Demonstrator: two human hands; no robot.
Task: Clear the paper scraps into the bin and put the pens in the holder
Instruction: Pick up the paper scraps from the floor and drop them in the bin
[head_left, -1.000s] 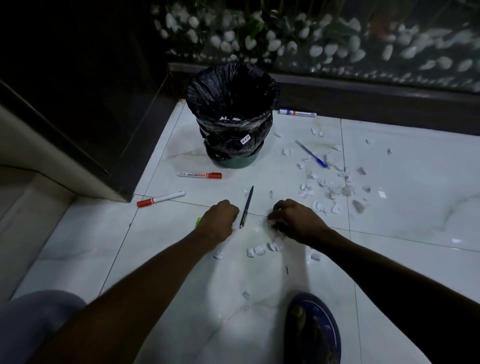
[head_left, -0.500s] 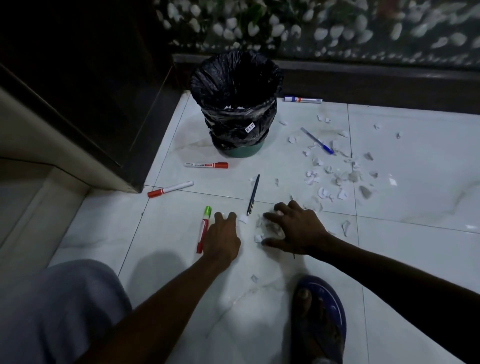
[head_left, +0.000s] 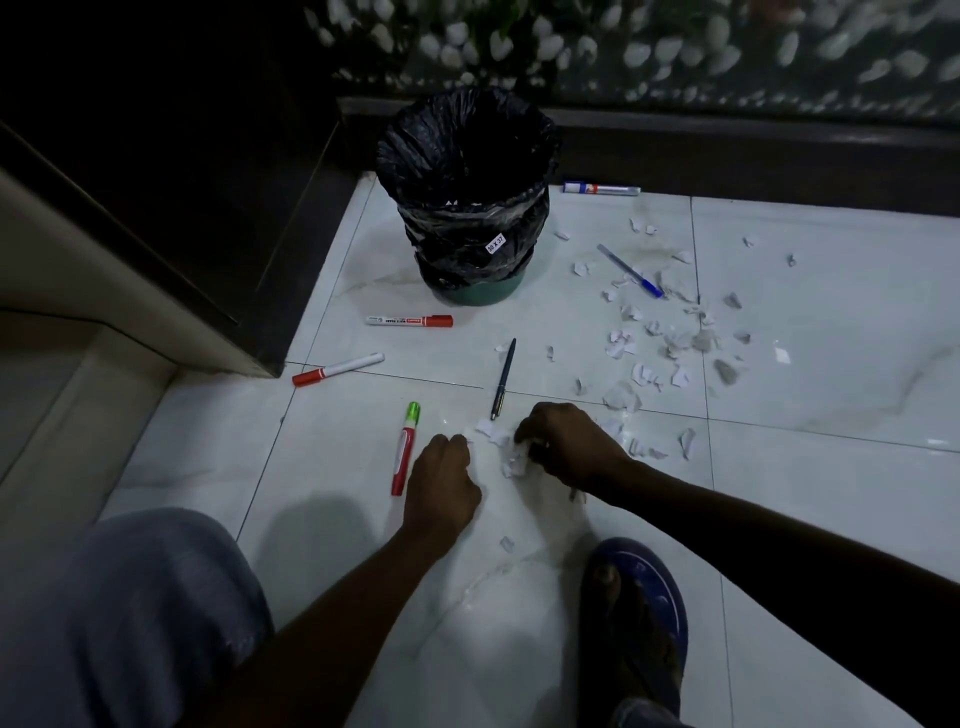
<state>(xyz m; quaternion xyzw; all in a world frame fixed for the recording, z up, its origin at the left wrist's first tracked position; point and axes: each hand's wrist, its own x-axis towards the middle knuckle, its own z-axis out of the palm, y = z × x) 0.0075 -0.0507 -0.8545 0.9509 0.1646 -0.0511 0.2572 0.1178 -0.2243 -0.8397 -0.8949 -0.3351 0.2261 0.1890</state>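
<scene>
My left hand rests curled, apparently empty; my right hand pinches scraps on the floor. Loose bits could slip out en route to the bin beyond. Pens lie between; no holder visible.

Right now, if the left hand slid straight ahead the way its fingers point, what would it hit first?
Probably the small paper scrap just ahead of the left hand, then the dark pen; depth is uncertain.
</scene>
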